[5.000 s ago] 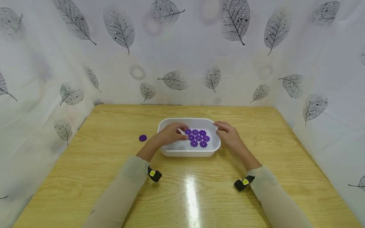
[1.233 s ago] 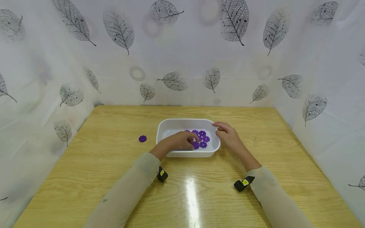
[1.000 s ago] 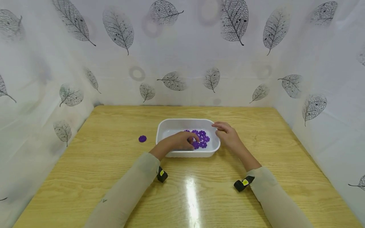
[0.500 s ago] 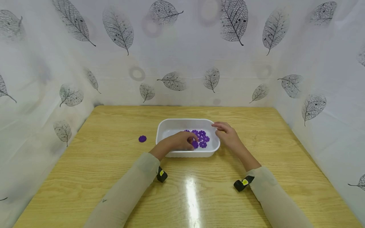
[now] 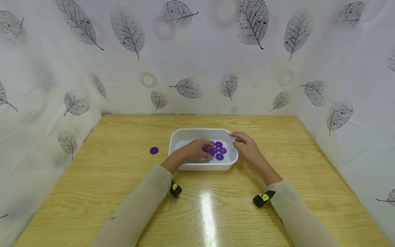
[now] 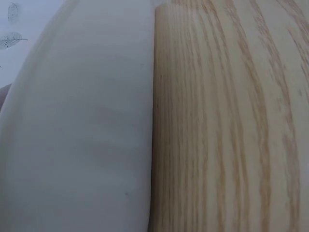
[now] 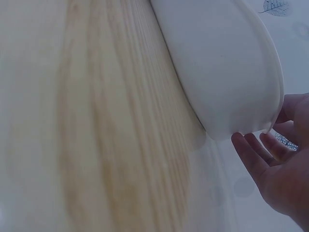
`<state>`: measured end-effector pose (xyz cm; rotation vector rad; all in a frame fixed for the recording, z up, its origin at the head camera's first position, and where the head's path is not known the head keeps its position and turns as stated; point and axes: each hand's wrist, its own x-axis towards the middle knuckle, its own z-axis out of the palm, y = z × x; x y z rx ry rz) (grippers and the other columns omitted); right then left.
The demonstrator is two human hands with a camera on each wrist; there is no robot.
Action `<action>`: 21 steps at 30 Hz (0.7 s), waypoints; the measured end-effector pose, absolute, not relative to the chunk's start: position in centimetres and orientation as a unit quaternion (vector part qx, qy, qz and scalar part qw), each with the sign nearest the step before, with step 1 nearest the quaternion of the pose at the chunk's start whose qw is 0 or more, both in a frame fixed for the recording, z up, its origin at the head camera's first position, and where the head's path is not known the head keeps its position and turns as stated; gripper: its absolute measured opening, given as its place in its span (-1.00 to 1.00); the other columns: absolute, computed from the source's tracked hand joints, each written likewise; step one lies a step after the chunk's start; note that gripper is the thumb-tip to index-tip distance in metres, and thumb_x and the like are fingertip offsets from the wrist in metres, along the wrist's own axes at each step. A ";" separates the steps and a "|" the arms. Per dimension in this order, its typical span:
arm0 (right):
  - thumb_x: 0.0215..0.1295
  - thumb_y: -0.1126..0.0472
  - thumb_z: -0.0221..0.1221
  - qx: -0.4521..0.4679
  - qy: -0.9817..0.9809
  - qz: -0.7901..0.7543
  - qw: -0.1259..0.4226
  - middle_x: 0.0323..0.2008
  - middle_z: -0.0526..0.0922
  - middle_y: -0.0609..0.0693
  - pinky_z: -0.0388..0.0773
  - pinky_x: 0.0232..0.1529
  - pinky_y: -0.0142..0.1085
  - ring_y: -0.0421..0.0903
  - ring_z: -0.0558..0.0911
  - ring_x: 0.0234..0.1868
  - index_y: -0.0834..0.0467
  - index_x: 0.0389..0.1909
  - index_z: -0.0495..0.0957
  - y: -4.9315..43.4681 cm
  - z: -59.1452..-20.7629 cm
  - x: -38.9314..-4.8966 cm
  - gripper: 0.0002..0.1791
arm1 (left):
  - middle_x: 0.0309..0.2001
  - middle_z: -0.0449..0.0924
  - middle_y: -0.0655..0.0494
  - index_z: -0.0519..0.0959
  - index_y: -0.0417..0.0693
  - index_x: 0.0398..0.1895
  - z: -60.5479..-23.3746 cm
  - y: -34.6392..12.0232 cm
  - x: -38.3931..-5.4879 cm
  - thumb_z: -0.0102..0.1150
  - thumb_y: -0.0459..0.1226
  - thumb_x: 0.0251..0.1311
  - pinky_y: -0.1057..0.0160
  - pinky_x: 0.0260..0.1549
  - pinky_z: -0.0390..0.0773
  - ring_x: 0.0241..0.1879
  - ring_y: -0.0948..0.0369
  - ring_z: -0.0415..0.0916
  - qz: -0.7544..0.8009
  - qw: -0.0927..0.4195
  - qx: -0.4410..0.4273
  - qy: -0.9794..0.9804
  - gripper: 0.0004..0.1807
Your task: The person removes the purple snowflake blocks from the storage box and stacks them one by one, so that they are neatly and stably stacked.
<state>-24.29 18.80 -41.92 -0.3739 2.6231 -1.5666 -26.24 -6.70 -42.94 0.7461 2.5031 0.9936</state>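
A white rectangular plastic tub [image 5: 203,166] sits on the wooden table. Several purple flower-shaped pieces lie loose inside, such as the purple flower-shaped piece [image 5: 223,150] at the right. My left hand [image 5: 195,149] reaches over the near rim and pinches a purple flower-shaped piece [image 5: 211,152] between thumb and fingers. In the left wrist view, only the outer wall of the tub [image 6: 82,116] and the table show. My right hand [image 5: 250,147] holds the tub's right end, its fingers bent at the rim. The right wrist view has this hand [image 7: 285,169] against the end wall.
One more purple flower-shaped piece [image 5: 154,150] lies on the table [image 5: 129,137] left of the tub. Pale curtains with a leaf print [image 5: 197,51] rise behind the table and along both sides.
Five seconds ago, my left hand was further left in the tub, then shifted right. In the last half second it has risen slightly, a flower-shaped piece coming up with it. My right hand has stayed put.
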 end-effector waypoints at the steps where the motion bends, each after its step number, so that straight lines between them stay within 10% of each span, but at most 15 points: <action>1: 0.50 0.29 0.02 -0.120 0.851 -0.510 0.033 0.44 0.31 0.22 0.29 0.42 0.16 0.32 0.37 0.39 0.28 0.33 0.45 18.7 -41.8 -24.2 -0.57 | -0.09 0.60 0.12 0.60 -0.01 0.14 -43.0 -6.7 -26.3 0.37 -0.26 0.21 0.19 0.01 0.55 -0.08 0.20 0.52 0.358 0.173 0.260 0.880 -0.59; 21: 0.47 0.20 0.07 -0.111 0.857 -0.503 0.023 0.43 0.34 0.14 0.43 0.33 0.10 0.21 0.42 0.33 0.17 0.35 0.46 19.4 -43.4 -25.2 -0.53 | 0.07 0.56 0.06 0.51 0.01 0.30 -40.0 -9.9 -26.1 0.31 -0.16 0.28 0.22 -0.27 0.55 -0.18 0.14 0.51 0.510 0.062 0.206 0.833 -0.48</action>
